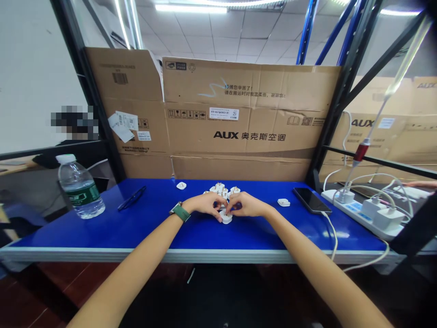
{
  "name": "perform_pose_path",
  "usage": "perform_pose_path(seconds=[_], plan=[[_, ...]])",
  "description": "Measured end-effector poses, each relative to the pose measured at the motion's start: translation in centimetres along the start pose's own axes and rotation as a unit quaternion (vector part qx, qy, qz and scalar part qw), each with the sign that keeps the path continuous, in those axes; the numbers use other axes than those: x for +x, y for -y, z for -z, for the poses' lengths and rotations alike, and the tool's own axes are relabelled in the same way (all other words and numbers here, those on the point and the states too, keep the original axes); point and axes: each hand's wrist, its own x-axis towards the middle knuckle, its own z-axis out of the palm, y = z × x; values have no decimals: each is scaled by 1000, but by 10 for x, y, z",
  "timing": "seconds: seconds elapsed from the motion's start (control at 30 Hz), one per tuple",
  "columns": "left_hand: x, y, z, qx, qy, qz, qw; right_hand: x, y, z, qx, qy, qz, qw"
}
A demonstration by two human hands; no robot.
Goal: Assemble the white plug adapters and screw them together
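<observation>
My left hand (205, 203) and my right hand (246, 205) meet at the middle of the blue table (153, 228), fingers curled together around a small white plug adapter (225, 217). A watch with a green strap is on my left wrist. Just behind my hands stands a cluster of white plug adapters (223, 189) with metal pins pointing up. One loose white adapter (181, 185) lies at the back left, another white adapter (283, 202) to the right of my right hand.
A water bottle (80, 187) stands at the table's left, black glasses (132, 197) beside it. A black phone (311, 200) lies on the right, cabled near a white power strip (365, 212) with chargers. Cardboard boxes (235, 123) wall the back. A person sits far left.
</observation>
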Motion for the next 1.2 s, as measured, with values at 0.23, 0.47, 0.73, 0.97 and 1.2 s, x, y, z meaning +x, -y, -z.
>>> perform_pose_path(seconds=[0.23, 0.47, 0.73, 0.97, 1.2], plan=[[-1, 0, -1, 2, -8, 13, 1000, 1, -3, -2, 17, -1, -20, 1000], [0, 0, -1, 6, -1, 15, 1000, 0, -5, -3, 28, 10, -62, 998], [0, -1, -2, -2, -7, 10, 1000, 1, -2, -1, -7, 10, -20, 1000], [1, 0, -2, 0, -11, 10, 1000, -1, 2, 3, -11, -8, -19, 1000], [1, -3, -3, -4, -20, 12, 1000, -2, -1, 3, -20, 3, -16, 1000]])
